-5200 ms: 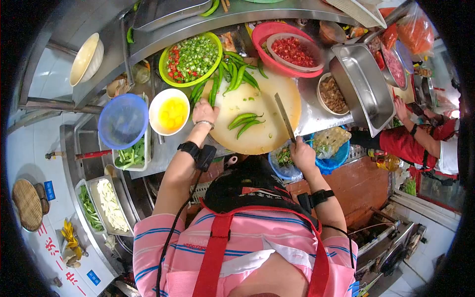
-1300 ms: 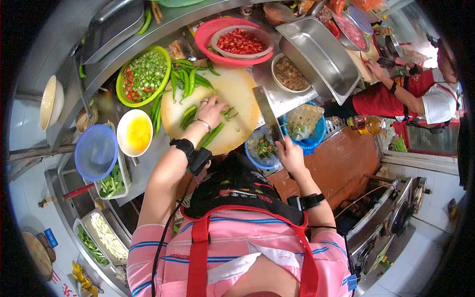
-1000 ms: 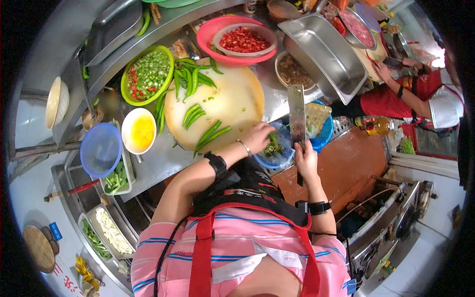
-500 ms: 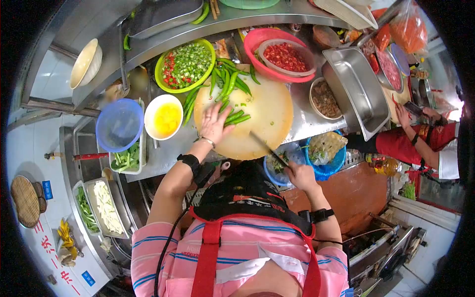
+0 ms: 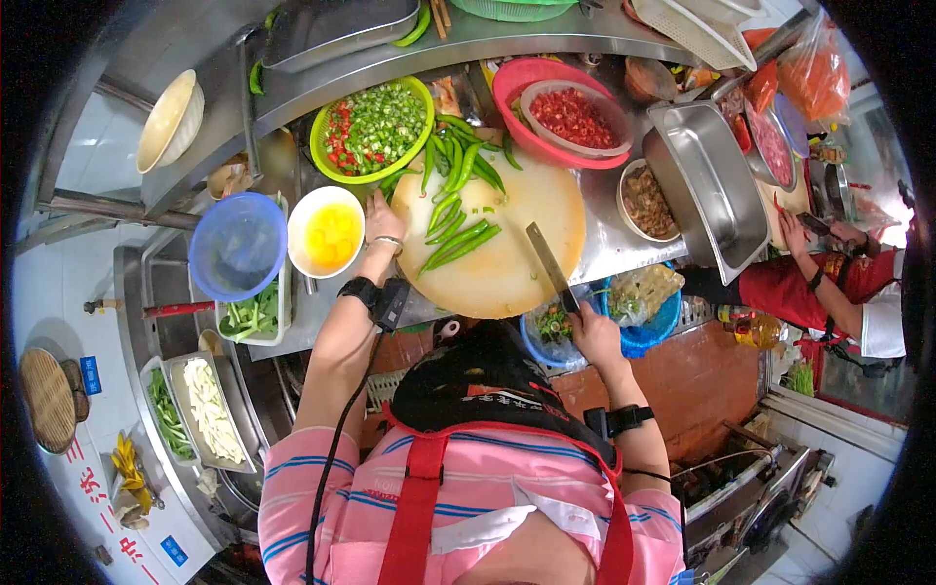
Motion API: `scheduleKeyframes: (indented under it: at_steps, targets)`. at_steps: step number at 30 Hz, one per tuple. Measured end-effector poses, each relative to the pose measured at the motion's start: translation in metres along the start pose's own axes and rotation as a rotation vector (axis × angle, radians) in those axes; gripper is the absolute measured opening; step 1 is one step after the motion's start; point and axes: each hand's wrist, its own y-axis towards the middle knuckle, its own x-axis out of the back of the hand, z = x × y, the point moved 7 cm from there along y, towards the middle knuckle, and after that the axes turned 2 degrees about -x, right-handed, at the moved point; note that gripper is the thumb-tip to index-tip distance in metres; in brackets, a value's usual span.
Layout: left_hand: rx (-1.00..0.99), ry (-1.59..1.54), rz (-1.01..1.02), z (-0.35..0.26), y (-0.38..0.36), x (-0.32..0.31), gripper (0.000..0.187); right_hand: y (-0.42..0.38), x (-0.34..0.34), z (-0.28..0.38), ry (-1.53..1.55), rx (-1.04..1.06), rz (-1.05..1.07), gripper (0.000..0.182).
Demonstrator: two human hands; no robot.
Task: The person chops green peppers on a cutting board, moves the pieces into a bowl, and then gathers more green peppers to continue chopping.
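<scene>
My left hand is at the left edge of the round chopping board, fingers closed around long green chili peppers lying there, partly hidden by the hand. In my right hand is the handle of a cleaver, its blade angled up and left over the board's right side. Several whole green peppers lie side by side at the board's left middle. A heap of more green peppers rests at its far edge.
Behind the board stand a green basin of chopped peppers and a pink basin. A bowl of eggs is left, beside a blue basin. To the right are a bowl and a steel pan. Another person works far right.
My left hand has left the peppers on the board and moved left to those at its edge. The cleaver has shifted right and up, its blade now showing broader.
</scene>
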Motion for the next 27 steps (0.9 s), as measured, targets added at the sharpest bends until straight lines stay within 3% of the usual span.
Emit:
scheduleKeyframes:
  at_steps: [10, 14, 17, 27]
  targets:
    - [0.099, 0.195, -0.069, -0.013, -0.056, 0.023, 0.048, 0.005, -0.001, 0.004, 0.035, -0.047, 0.057, 0.021]
    - [0.023, 0.064, -0.23, 0.019, -0.079, 0.015, 0.037, 0.005, -0.001, 0.002, 0.052, -0.073, 0.058, 0.021]
    - [-0.155, -0.091, -0.33, 0.03, -0.095, 0.021, 0.023, 0.005, -0.006, -0.003, 0.038, -0.086, 0.075, 0.022]
    - [0.001, -0.032, -0.225, 0.039, -0.112, 0.043, 0.025, 0.008, -0.004, -0.005, 0.042, -0.044, 0.068, 0.027]
